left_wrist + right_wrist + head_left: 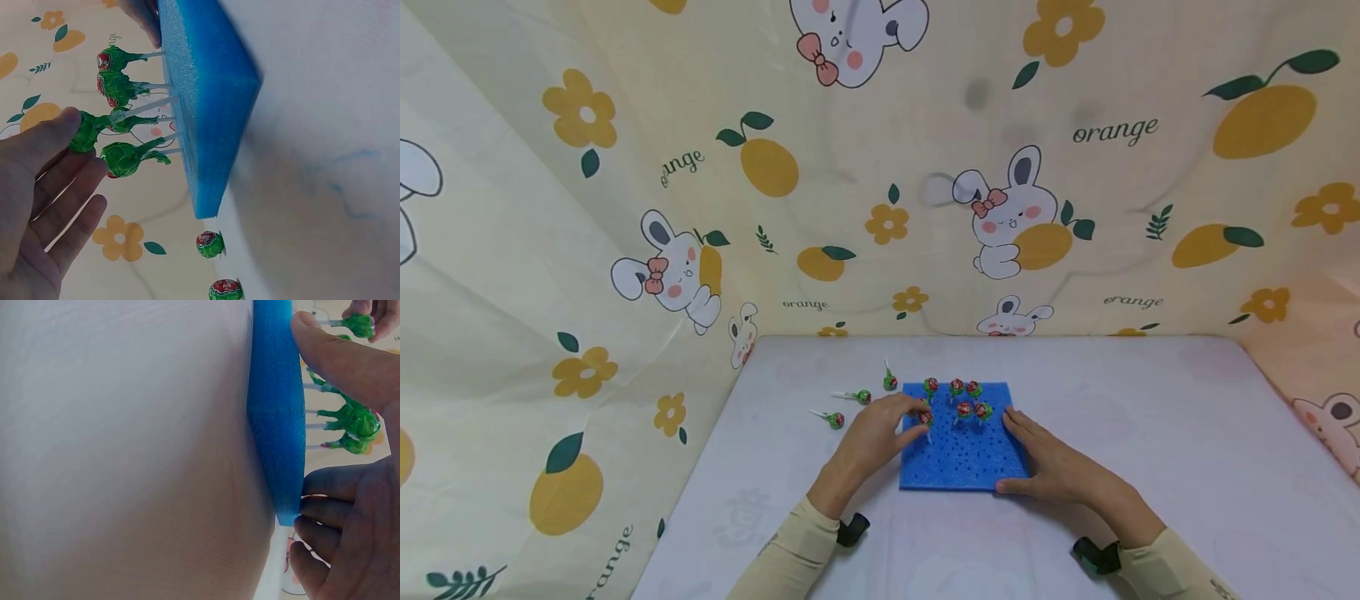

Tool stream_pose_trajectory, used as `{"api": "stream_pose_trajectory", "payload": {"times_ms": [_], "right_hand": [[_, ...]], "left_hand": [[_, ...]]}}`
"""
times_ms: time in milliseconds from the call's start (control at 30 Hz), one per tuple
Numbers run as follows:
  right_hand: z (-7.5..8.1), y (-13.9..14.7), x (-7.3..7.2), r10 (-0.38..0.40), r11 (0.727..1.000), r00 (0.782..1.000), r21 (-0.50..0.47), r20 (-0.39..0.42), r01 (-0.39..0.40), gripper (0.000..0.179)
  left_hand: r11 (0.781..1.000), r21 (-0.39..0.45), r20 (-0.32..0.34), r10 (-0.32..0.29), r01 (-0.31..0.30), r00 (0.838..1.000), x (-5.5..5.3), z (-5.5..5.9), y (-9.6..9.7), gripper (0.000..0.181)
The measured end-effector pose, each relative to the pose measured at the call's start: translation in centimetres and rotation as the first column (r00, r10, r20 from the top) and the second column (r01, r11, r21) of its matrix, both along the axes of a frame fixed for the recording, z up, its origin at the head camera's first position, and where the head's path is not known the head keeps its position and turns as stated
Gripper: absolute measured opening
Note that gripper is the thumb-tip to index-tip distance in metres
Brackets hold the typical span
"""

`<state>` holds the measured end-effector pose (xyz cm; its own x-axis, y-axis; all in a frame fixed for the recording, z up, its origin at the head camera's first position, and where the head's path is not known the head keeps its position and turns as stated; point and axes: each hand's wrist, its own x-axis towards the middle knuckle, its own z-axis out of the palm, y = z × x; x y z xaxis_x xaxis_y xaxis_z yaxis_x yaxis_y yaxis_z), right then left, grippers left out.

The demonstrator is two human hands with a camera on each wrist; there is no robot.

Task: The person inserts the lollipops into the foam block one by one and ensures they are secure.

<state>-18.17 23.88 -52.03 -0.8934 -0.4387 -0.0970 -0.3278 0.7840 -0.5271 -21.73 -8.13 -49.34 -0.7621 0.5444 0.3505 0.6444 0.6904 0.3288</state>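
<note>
My left hand (pixel 874 433) pinches a green-and-red lollipop (pixel 87 131) by its wrapped head, between thumb and fingers. Its white stick reaches down to the left part of a blue foam board (pixel 962 467) dotted with small holes. Several more lollipops (pixel 964 410) stand upright in the board's far half, heads up. My right hand (pixel 1063 471) holds the board at its right side, with the thumb at the near corner and the fingers along the right edge. In the right wrist view, the thumb (pixel 331 350) and fingertips press against the board's rim.
Three loose lollipops lie left of the board: one near the far corner (pixel 890 381), one in the middle (pixel 863 397) and one nearer me (pixel 836 420). A white cloth covers the table (pixel 790 533). A patterned curtain (pixel 850 250) rises behind it and at both sides.
</note>
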Motion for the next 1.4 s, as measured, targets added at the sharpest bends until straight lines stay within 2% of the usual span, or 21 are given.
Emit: {"api": "stream_pose_trajectory", "payload": {"times_ms": [567,733,1033,1400], "right_hand": [[-0.1,0.0,-0.1,-0.002,1.000,1.000,0.001,0.009,0.002,0.119],[-0.2,0.0,-0.1,-0.002,1.000,1.000,0.001,0.008,0.002,0.119],[-0.2,0.1,-0.2,0.001,1.000,1.000,0.001,0.000,-0.001,0.120],[0.0,-0.1,-0.1,-0.001,1.000,1.000,0.004,0.012,0.001,0.120]], "left_hand": [[1.000,0.012,-0.006,-0.004,0.004,1.000,-0.2,-0.5,0.2,0.032],[1.000,-0.009,-0.011,-0.007,0.007,1.000,-0.2,-0.8,0.3,0.031],[0.997,-0.075,0.019,0.021,-0.020,1.000,-0.3,-1.2,0.8,0.030],[0.996,-0.082,0.036,0.032,-0.029,0.999,-0.2,-1.3,1.0,0.030]]}}
